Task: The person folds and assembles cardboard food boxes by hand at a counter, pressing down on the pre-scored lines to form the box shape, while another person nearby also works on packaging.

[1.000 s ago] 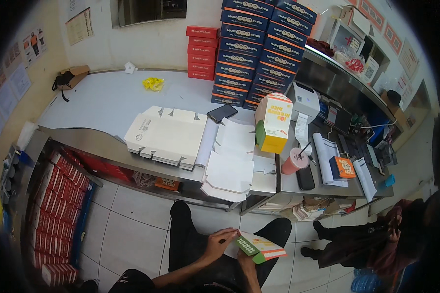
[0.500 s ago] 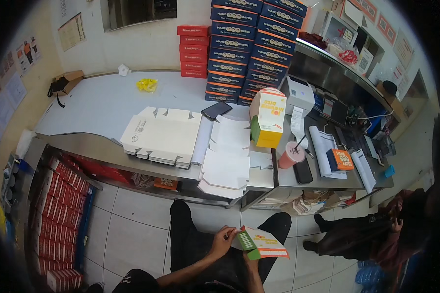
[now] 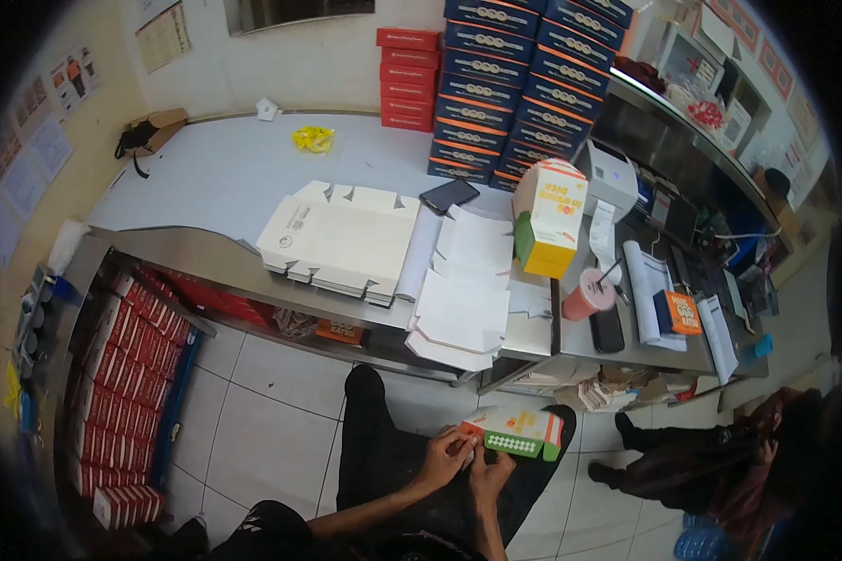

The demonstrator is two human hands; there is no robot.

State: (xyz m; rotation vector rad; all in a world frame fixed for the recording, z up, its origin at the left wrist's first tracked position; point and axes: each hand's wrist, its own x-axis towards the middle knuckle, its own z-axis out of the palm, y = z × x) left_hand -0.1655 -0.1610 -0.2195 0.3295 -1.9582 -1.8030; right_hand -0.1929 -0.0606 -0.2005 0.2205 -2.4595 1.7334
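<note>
A small printed cardboard box [image 3: 526, 424], white with yellow, green and orange parts, lies over my lap. At its left end, my left hand [image 3: 447, 458] has its fingers closed on the orange flap. Close beside it, my right hand [image 3: 491, 472] grips the lower left corner, next to the green side with white dots. The fingertips of both hands nearly meet there, and part of the grip is hidden. Beyond my knees, flat white box blanks [image 3: 458, 313] lie at the counter's front edge, with a stack of cream folded cartons [image 3: 341, 234] to their left.
A yellow and white carton [image 3: 550, 220], a pink drink cup [image 3: 589, 294] and phones stand or lie on the counter [image 3: 206, 187]. Dark blue boxes [image 3: 482, 84] and red boxes [image 3: 408, 79] are stacked behind. Red cartons [image 3: 126, 393] fill a lower left shelf. Another person [image 3: 711, 467] is at the right.
The box has turned in my hands, its dotted green side now facing me. My right hand has come from beneath it to the left corner, beside my left hand. The view has shifted slightly.
</note>
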